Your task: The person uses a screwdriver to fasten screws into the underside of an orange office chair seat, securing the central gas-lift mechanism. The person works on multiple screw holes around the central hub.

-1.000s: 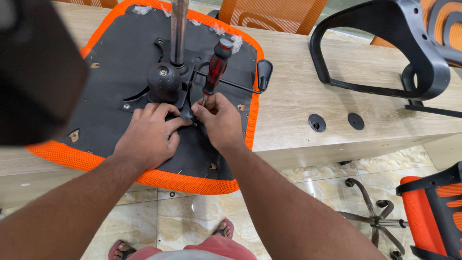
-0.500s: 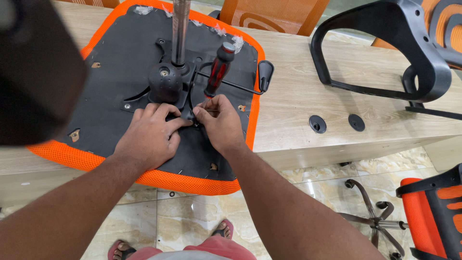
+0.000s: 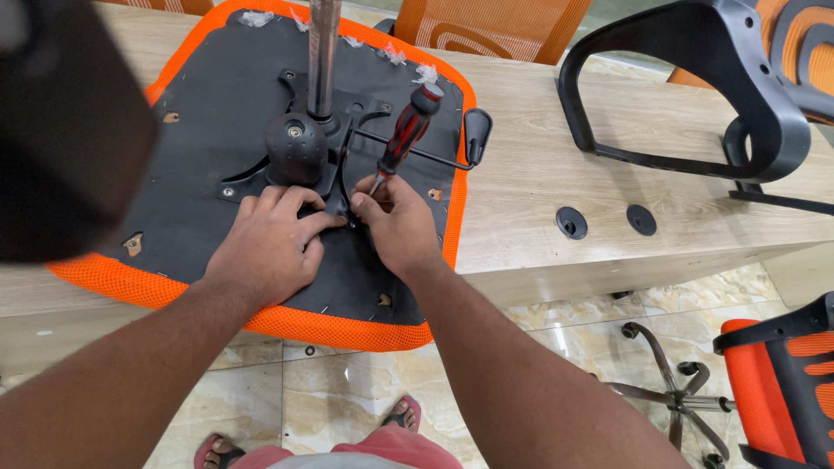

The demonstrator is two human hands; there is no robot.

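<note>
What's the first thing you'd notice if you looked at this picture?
A big orange-edged chair seat lies upside down on the wooden table. In its middle, the left hand and right hand press together beside a red and black screwdriver. A black armrest frame lies to the right.

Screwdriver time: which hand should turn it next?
Probably the right hand: it already grips the red-and-black screwdriver near its tip at the mechanism plate. The left hand lies flat, steadying that plate.
</note>
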